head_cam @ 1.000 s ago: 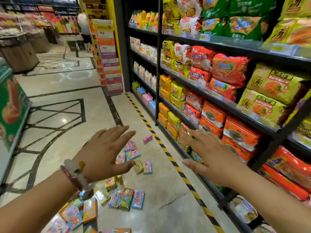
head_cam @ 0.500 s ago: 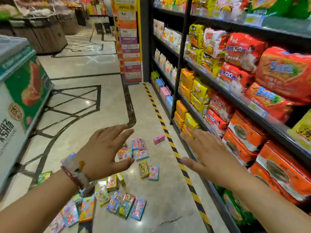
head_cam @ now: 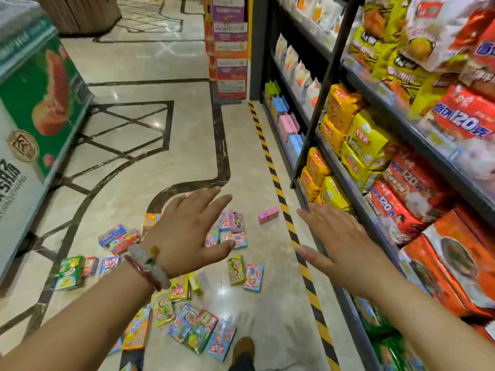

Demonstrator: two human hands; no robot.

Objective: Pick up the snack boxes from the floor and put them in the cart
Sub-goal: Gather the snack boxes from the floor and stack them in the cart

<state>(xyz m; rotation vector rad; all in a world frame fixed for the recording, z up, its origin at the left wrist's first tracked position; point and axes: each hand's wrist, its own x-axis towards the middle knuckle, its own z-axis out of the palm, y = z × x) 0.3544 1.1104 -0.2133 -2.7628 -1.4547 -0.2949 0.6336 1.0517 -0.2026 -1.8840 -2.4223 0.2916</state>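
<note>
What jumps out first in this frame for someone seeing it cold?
The two hands come first: the left hand and right hand are stretched forward with fingers spread, holding nothing. Below them, colourful snack boxes lie scattered over the marble floor, with one pink box apart by the yellow-black stripe. On the right, shelves are packed with bright noodle packs; no cart is in view.

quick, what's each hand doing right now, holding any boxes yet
Left hand: open, fingers spread, holding nothing, above the snack boxes on the floor.
Right hand: open, fingers straight, holding nothing.
</note>
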